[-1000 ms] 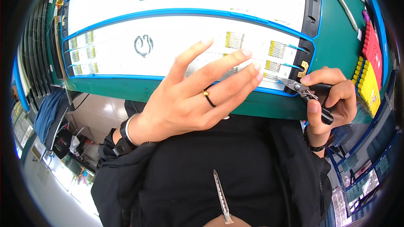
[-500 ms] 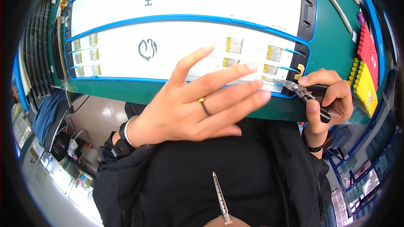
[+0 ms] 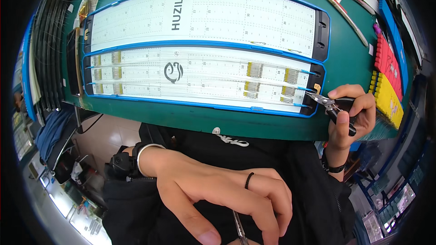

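My right hand [image 3: 358, 114] grips small side-cutting pliers [image 3: 334, 108] with black handles. Their silver jaws are at the right end of a long, opened white rig box [image 3: 218, 93] with blue edges. Fine lines run along its lower panel, with neat groups of thin, yellow-ended hooks [image 3: 290, 75] at both ends. Close to my chest, my left hand [image 3: 218, 186] has bent fingers, with the thumb well apart. A slim silver metal tool [image 3: 238, 224] shows between thumb and fingers; no grip on it is visible.
The box lies on a green table [image 3: 272, 124]. Red and yellow toothed foam pieces [image 3: 388, 95] stand at its right edge, near a pen [image 3: 347, 18]. A dark phone-like slab [image 3: 74, 63] lies to the left. Black racks [image 3: 45, 63] stand beyond it.
My left hand has come off the box and down toward my chest, beside the silver tool. My right hand keeps the pliers near the box's end. The view has shifted, showing more of the upper panel.
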Demonstrator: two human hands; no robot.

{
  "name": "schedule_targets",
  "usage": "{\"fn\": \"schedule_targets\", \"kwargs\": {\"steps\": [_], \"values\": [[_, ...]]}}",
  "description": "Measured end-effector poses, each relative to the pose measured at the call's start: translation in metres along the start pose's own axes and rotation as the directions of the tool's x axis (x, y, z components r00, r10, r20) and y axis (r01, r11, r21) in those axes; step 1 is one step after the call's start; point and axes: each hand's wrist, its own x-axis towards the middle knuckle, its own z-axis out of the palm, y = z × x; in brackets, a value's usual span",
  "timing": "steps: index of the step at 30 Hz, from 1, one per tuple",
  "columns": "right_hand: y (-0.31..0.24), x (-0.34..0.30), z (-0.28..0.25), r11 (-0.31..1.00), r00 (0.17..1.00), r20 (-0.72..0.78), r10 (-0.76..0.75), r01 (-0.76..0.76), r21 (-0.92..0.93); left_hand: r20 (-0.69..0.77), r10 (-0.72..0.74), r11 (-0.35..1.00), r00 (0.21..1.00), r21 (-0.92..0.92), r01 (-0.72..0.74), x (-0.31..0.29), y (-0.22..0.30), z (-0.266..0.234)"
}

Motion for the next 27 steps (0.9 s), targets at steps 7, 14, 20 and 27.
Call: {"fn": "schedule_targets", "kwargs": {"steps": [7, 14, 20, 27], "values": [[0.002, -0.005, -0.004, 1.000, 0.999, -0.036, 0.026, -0.025, 0.015, 0.069, -0.264, 0.951, 0.962, -0.146, 0.272, 0.000, 0.028, -0.007], [0.001, -0.003, -0.002, 0.999, 0.999, -0.032, 0.039, -0.038, 0.030, -0.002, 0.014, 0.999, 1.000, -0.036, -0.014, -0.009, 0.002, 0.001], [0.001, -0.003, -0.003, 0.999, 0.999, -0.027, 0.037, -0.036, 0.014, 0.010, 0.021, 1.000, 1.000, -0.017, -0.020, -0.007, 0.004, 0.002], [0.005, -0.003, -0.004, 0.999, 0.999, -0.043, 0.003, -0.005, -0.048, 0.065, -0.395, 0.893, 0.916, 0.259, 0.367, 0.007, 0.059, -0.021]]}}
